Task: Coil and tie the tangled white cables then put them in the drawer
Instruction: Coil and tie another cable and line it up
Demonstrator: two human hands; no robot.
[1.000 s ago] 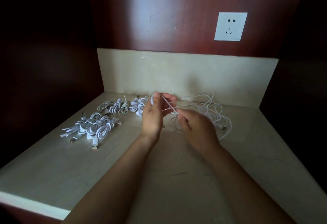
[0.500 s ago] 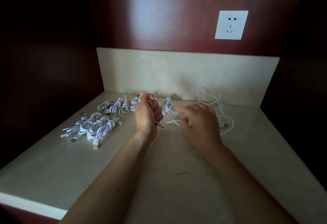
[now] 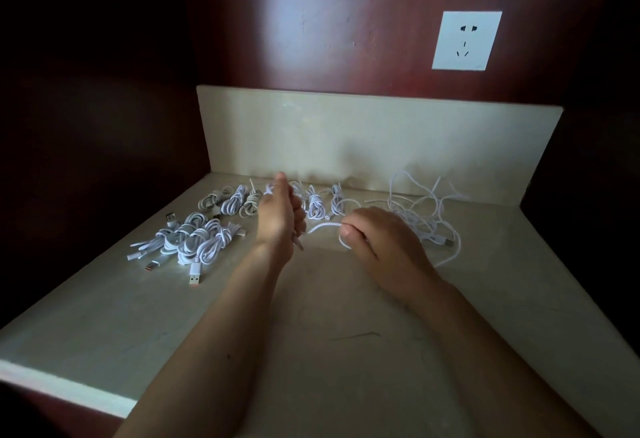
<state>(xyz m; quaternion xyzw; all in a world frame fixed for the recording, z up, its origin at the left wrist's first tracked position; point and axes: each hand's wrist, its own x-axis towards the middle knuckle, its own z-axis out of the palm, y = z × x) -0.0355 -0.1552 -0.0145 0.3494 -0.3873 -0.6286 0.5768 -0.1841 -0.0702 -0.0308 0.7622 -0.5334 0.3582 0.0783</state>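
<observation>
My left hand (image 3: 280, 217) is raised on edge over the countertop with its fingers curled round a white cable; the plug end sticks out below the palm. That white cable (image 3: 323, 227) runs in a short arc to my right hand (image 3: 377, 242), which pinches it and has a loop wound round a finger. A loose tangle of white cables (image 3: 424, 210) lies behind and to the right of my right hand. A row of tied coils (image 3: 315, 205) lies along the back, partly hidden by my left hand. No drawer is in view.
A heap of tied cable coils (image 3: 194, 242) with orange-tipped USB plugs lies at the left of the beige stone countertop (image 3: 311, 333). A stone backsplash (image 3: 346, 139) stands behind, with a white wall socket (image 3: 465, 41) above. Dark wooden walls close both sides.
Both hands drew apart and pulled a length of cable taut between them. My right hand moved nearer and wound the cable round a finger; my left hand turned onto its edge.
</observation>
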